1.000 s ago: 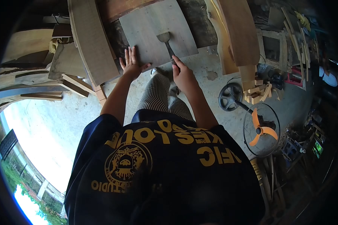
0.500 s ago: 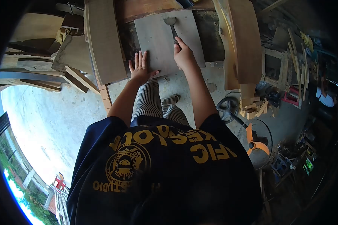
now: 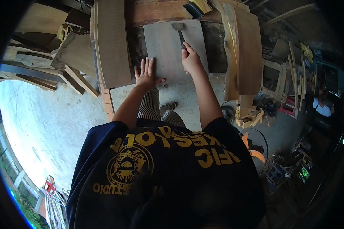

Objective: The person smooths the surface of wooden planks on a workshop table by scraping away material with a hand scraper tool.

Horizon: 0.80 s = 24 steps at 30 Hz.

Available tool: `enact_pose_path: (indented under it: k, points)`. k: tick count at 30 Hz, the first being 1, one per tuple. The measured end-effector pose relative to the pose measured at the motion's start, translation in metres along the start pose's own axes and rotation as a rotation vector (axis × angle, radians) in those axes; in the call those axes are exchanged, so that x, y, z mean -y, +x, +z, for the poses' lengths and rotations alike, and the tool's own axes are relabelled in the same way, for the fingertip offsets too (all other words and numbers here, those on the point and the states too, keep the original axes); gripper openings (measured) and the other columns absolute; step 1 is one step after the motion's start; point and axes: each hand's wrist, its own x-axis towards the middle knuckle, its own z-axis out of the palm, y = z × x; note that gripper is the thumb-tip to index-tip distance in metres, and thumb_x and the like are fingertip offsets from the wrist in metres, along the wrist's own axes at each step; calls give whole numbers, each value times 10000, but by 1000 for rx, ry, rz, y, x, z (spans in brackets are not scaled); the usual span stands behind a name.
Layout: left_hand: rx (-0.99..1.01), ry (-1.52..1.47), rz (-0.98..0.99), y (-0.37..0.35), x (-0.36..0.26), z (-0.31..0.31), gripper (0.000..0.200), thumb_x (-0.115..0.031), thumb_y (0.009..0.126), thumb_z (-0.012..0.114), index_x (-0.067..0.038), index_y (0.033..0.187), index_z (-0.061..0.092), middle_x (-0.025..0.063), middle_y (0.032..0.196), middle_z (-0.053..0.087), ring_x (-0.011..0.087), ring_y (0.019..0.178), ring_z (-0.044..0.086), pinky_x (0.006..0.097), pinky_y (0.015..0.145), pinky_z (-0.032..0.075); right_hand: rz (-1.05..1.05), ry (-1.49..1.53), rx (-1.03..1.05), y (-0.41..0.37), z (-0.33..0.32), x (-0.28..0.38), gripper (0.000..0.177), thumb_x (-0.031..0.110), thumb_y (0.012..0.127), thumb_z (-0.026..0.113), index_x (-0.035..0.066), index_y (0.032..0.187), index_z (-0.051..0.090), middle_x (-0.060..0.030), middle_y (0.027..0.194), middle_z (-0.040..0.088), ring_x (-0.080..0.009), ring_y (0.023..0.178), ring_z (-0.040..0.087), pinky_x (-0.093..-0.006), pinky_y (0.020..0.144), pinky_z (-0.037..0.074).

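A flat greyish-brown wooden board (image 3: 164, 49) lies on the workbench in front of me. My right hand (image 3: 192, 61) is closed round the handle of a putty knife (image 3: 177, 26), whose wide blade points away from me and rests at the board's far part. At the near left edge of the board, my left hand (image 3: 146, 76) lies flat with its fingers spread and its thumb along the near edge. It holds nothing. The contact edge of the blade is too small to make out.
Long planks (image 3: 112, 45) lie left of the board, and more planks (image 3: 248, 53) stand at its right. A black-and-yellow object (image 3: 195, 8) is at the back. Wood offcuts (image 3: 250, 116) and an orange-bladed fan (image 3: 256, 154) are on the floor at right. Another person (image 3: 323, 107) is far right.
The whole view has shifted a little, so bench and board appear slightly lower. Both hands keep about the same places on the board, and the putty knife has hardly moved along it.
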Motion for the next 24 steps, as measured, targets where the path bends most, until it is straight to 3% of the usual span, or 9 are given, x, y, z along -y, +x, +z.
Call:
enact_pose_path:
  k: [2,6,8,10,15,17,18,20,24]
  points:
    - [16,5,-2,1,0,-2,1194,-759,658,583,-187,1512,-25,85,1583,-7,240,1458,-47,577,1111,-63,194,50,124,5,-16,36,412,300,960,456,235,1367,452,-166,909,684,-287,641,670,-390,566,542]
    - [-4,14,2,2,1,2,1187,-757,669,578,-194,1511,-41,73,1584,-20,232,1458,-49,573,1111,-68,158,57,84,-11,-11,15,423,316,961,456,245,1377,439,-147,834,678,-222,515,624,-363,464,509]
    - [4,7,6,2,0,0,1188,-755,669,580,-195,1510,-46,70,1584,-23,232,1458,-49,573,1111,-67,181,19,97,-40,-9,-1,420,293,966,454,210,1377,442,-156,904,685,-259,613,651,-373,573,537]
    - [20,-13,9,1,0,-3,1194,-728,677,606,-193,1508,-63,88,1582,-34,247,1457,-64,570,1107,-67,-77,58,-18,-66,10,-66,413,253,971,455,170,1376,445,-179,1048,666,-305,812,670,-375,741,534]
    - [21,-21,11,1,1,0,1185,-718,683,613,-201,1508,-63,82,1583,-35,245,1457,-61,569,1107,-67,152,261,81,-170,-4,-102,433,213,971,477,140,1395,427,-220,1232,583,-293,1126,593,-327,881,468]
    - [14,-18,17,3,1,0,1184,-716,684,615,-202,1508,-63,80,1583,-35,246,1457,-61,569,1107,-66,-121,177,-103,-185,10,-139,424,236,973,479,168,1390,444,-58,663,569,-124,442,490,-295,445,437]
    - [19,-12,12,3,1,0,1187,-716,682,616,-200,1508,-62,82,1583,-34,246,1457,-58,570,1106,-67,-122,178,-107,-188,4,-136,424,236,973,479,168,1390,444,-58,663,569,-124,442,490,-295,445,437]
    - [21,-5,6,2,1,-1,1189,-717,681,618,-198,1508,-61,83,1583,-33,247,1458,-56,570,1106,-67,102,151,63,-191,-14,-111,431,213,969,483,135,1391,433,-222,1224,587,-289,1132,588,-324,882,469]
    - [23,-21,7,2,2,-2,1184,-701,677,635,-201,1510,-43,85,1582,-29,243,1458,-47,579,1111,-52,26,54,17,-129,-19,-92,411,233,965,486,157,1369,462,-216,1137,625,-299,1041,621,-353,827,500]
